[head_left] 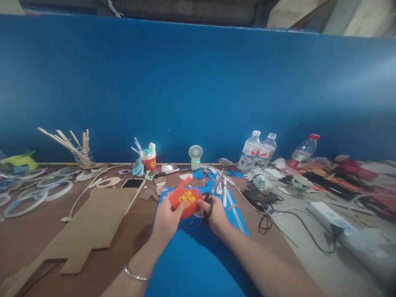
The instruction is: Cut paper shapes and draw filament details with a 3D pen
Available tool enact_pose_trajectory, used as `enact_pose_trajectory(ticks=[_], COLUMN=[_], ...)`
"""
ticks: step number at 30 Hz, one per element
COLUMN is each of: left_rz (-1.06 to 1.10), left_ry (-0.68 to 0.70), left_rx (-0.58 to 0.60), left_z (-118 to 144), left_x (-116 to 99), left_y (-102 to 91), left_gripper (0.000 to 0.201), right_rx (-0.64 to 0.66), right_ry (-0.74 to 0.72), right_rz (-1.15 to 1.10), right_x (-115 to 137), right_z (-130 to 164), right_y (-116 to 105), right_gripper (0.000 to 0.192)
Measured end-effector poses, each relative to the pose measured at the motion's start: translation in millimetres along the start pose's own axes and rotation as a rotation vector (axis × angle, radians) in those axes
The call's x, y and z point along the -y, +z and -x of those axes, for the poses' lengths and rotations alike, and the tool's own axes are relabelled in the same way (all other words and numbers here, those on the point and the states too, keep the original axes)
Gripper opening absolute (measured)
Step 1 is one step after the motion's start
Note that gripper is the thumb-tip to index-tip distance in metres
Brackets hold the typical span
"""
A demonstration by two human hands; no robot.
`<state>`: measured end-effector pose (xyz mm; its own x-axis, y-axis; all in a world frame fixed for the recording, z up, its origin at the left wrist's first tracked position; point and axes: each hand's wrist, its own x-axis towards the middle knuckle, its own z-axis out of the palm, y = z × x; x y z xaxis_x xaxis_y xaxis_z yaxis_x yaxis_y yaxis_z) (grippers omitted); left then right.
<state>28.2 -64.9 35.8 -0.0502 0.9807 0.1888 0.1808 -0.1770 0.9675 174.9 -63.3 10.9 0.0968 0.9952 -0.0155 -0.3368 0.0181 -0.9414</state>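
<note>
My left hand (166,219) is closed on a red piece with yellow lettering (188,199), seemingly paper cut from a cup, with a narrow strip sticking out at its upper left. Dark-handled scissors (216,184) are in my right hand (216,215), their blades pointing up and away from the red piece. The right fingertips also reach the red piece's right edge. Both hands are above a blue board (185,264), where blue cut pieces and a white pen (225,193) lie just beyond them. The underside of the red piece is hidden.
Brown cardboard (93,214) lies left, beside a phone (133,183). Along the back stand a red cup of pens (149,162), a small fan (195,157) and plastic bottles (250,150). Cables and a power strip (332,218) are at right; white rings (27,204) lie far left.
</note>
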Motion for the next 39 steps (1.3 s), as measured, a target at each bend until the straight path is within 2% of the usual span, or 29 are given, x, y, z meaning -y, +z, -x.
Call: enact_pose_trajectory(ticks=[7, 13, 15, 18, 20, 24, 30, 36, 39], left_rz=[0.105, -0.028, -0.103, -0.145, -0.124, -0.082, 0.094, 0.313, 0.333], left_ry=[-0.02, -0.034, -0.017, -0.016, 0.004, 0.033, -0.029, -0.115, -0.142], left_rx=[0.039, -0.066, -0.073, -0.07, -0.045, 0.002, 0.024, -0.066, -0.068], left_z=[-2.4, -4.7, -3.8, -2.3, -2.0, -2.4, -3.3, -7.3, -8.8], left_x=[2.6, 0.1, -1.5, -2.1, -1.2, 0.4, -0.9, 3.4, 5.6], left_y=[2.5, -0.2, -0.4, 0.8, 1.5, 1.8, 2.7, 1.6, 0.3], left_gripper=[0.042, 0.045, 0.045, 0.048, 0.047, 0.044, 0.043, 0.047, 0.052], right_rx=[-0.028, -0.112, -0.091, -0.08, -0.091, -0.086, -0.014, 0.0, -0.081], right_ry=[-0.056, -0.214, -0.304, -0.463, -0.497, -0.49, -0.423, -0.382, -0.362], right_rz=[0.024, 0.108, 0.269, 0.639, 0.744, 0.725, 0.573, 0.457, 0.424], right_x=[-5.6, -1.4, 0.2, 0.6, 0.2, -0.7, -0.7, 6.3, 4.9], right_z=[-2.3, -2.6, -1.0, 1.5, 2.0, 0.2, -2.0, 5.2, 5.0], right_y=[-0.1, -3.2, -4.6, -6.0, -6.7, -7.3, -4.4, 0.0, -2.2], right_gripper=[0.032, 0.028, 0.022, 0.006, 0.006, 0.007, 0.014, 0.017, 0.019])
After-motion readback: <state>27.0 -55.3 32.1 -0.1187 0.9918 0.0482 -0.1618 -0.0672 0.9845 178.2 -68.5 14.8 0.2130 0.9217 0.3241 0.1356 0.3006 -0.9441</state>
